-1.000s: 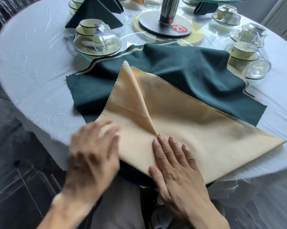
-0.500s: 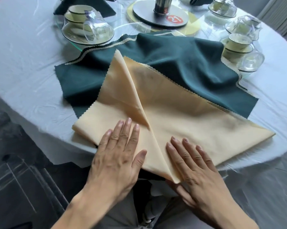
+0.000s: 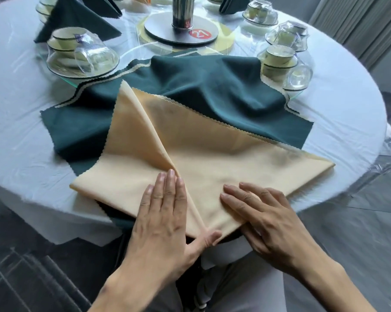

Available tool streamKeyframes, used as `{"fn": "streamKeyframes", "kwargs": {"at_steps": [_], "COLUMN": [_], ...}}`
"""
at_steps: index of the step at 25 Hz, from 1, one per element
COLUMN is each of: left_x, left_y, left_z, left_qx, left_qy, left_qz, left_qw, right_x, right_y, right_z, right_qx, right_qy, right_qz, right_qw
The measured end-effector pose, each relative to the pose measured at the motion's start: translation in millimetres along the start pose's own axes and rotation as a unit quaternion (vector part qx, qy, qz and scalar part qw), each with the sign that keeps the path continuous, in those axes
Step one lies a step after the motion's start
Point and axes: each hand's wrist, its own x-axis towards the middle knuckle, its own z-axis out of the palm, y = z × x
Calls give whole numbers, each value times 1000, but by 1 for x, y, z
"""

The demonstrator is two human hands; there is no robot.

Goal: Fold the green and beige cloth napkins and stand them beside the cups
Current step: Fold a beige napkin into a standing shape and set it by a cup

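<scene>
A beige napkin [image 3: 212, 152] lies on top of a dark green napkin [image 3: 212, 91] at the near edge of the round table. The beige one's left part is folded over towards the middle, leaving a raised crease. My left hand [image 3: 165, 217] presses flat on that folded flap, fingers straight and together. My right hand [image 3: 264, 215] lies flat on the beige cloth's near right part, fingers spread. A cup on a saucer with an upturned glass [image 3: 77, 52] stands at the far left, and another cup set [image 3: 280, 61] stands at the far right.
The table wears a white cloth [image 3: 21, 122]. A glass turntable with a metal post and a red number tag [image 3: 181, 30] fills the centre. Folded green napkins [image 3: 77, 16] stand at the far left. More cup sets [image 3: 286, 34] ring the right side.
My left hand came onto the beige napkin's left flap and slid to the crease, pressing it flat. My right hand shifted right, away from the crease.
</scene>
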Motion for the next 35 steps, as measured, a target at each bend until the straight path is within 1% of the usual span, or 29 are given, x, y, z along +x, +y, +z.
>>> {"fn": "streamKeyframes", "kwargs": {"at_steps": [2,5,7,9,11,12,14,15,17,18,20,21,23,25,27,28,29,32,33,35], "left_x": [0,0,0,0,0,1,1,2,2,1,0,-1,-2,-1,-2,-3,-4,-7,-8,-10], "left_y": [-2,-3,-3,-4,-4,-4,-4,-4,-4,-4,-3,-4,-4,-4,-5,-8,-15,-61,-78,-99], "left_z": [2,3,4,5,6,5,5,5,6,7,8,8,5,-2,-6,-8,-10,-18,-22,-29], "left_qx": [4,6,4,3,3,7,15,15,9,5,-5,-10,-23,-56,-109,-127,-131,-87,-69,-54], "left_qy": [-5,-11,-15,-17,-21,-26,-37,-39,-37,-32,-21,-14,6,27,48,54,58,63,60,60], "left_qz": [4,15,17,18,21,22,22,21,21,23,29,31,30,25,22,31,53,158,180,190], "left_qw": [1000,1000,1000,1000,1000,999,999,999,999,999,999,999,999,998,993,990,988,982,979,978], "right_x": [-10,-22,-23,-16,-3,6,30,46,83,105,151,174,215,245,262,265,267,265,264,264], "right_y": [36,107,146,169,176,177,172,167,151,137,107,89,45,8,-15,-22,-27,-30,-28,-27], "right_z": [-7,-21,-33,-46,-63,-72,-88,-96,-106,-110,-113,-110,-98,-81,-64,-59,-56,-52,-51,-51], "right_qx": [-2,-17,12,88,203,272,421,464,506,517,507,489,427,338,210,165,146,137,137,141], "right_qy": [10,47,79,90,85,75,85,98,114,112,99,86,48,12,-4,-7,-11,-29,-36,-40], "right_qz": [29,107,148,181,207,215,210,200,182,168,146,134,92,47,25,23,23,24,25,26], "right_qw": [1000,993,986,975,953,935,878,857,836,832,844,858,898,940,977,986,989,990,990,989]}}
